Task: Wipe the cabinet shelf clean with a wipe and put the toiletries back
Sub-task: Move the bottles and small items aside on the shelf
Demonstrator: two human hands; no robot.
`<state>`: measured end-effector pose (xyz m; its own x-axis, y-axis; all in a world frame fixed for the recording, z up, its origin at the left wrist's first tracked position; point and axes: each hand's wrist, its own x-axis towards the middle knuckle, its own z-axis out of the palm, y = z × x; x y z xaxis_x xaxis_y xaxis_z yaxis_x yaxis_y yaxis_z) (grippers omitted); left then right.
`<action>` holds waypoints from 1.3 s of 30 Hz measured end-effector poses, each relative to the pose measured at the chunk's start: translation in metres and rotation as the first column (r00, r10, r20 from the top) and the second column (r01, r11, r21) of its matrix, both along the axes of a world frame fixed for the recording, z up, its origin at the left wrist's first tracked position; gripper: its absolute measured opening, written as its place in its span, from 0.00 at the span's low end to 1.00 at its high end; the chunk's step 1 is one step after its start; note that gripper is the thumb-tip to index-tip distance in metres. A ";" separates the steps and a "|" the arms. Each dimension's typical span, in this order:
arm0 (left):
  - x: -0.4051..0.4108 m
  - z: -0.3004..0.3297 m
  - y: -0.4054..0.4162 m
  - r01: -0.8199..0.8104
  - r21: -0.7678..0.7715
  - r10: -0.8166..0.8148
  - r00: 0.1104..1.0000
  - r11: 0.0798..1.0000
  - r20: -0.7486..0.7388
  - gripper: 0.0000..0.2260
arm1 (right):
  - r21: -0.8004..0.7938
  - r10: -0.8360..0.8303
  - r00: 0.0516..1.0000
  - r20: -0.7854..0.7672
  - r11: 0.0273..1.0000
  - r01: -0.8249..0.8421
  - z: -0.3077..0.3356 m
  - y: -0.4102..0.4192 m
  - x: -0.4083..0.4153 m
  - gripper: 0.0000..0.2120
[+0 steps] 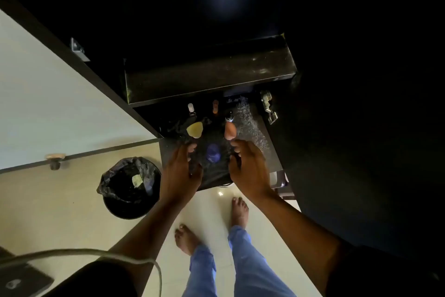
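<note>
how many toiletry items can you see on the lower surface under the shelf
5: a yellow bottle, an orange bottle, a blue-capped one between the hands, and a small white and small brown one at the back. The dark may hide others.

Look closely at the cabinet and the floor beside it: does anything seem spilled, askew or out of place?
Yes. Whitish dust or smears streak the dark upper cabinet shelf, so it looks unwiped. Below, a yellow rounded bottle and an orange rounded bottle stand on dark crumpled plastic rather than a bare surface. Nothing looks spilled.
</note>
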<state>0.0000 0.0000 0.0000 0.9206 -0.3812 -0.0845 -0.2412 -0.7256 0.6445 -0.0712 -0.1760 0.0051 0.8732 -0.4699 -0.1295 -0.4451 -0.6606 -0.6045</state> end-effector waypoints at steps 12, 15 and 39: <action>0.051 -0.070 -0.020 -0.241 -0.146 0.235 0.970 0.959 -0.059 0.28 | 0.095 0.054 0.998 0.044 0.994 -0.058 -0.066 0.017 0.020 0.26; 0.056 -0.076 -0.025 -0.257 -0.127 0.252 0.966 0.958 -0.054 0.24 | 0.084 0.028 0.998 0.058 0.996 -0.033 -0.073 0.018 0.024 0.21; 0.062 -0.080 0.056 -0.406 -0.160 0.420 0.905 0.900 0.065 0.20 | 0.046 0.135 0.952 0.274 0.987 -0.153 -0.096 0.061 0.113 0.15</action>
